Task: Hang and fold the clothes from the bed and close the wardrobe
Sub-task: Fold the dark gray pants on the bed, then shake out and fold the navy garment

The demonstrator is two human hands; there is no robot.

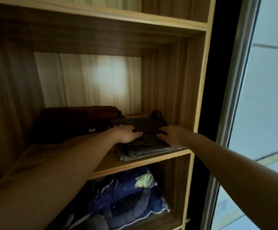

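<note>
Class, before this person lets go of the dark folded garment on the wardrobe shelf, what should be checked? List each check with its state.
1. The dark folded garment rests on the grey folded pile: ok.
2. The left hand and right hand both hold it: ok.
3. The grey folded pile sits behind the shelf front: cannot tell.
4. Headroom above the garment: ok.
5. The wardrobe is closed: not ok.
6. The bed is cleared: cannot tell, out of view.

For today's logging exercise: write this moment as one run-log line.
left hand holds dark garment | right hand holds it too | garment over grey stack | middle shelf
</note>
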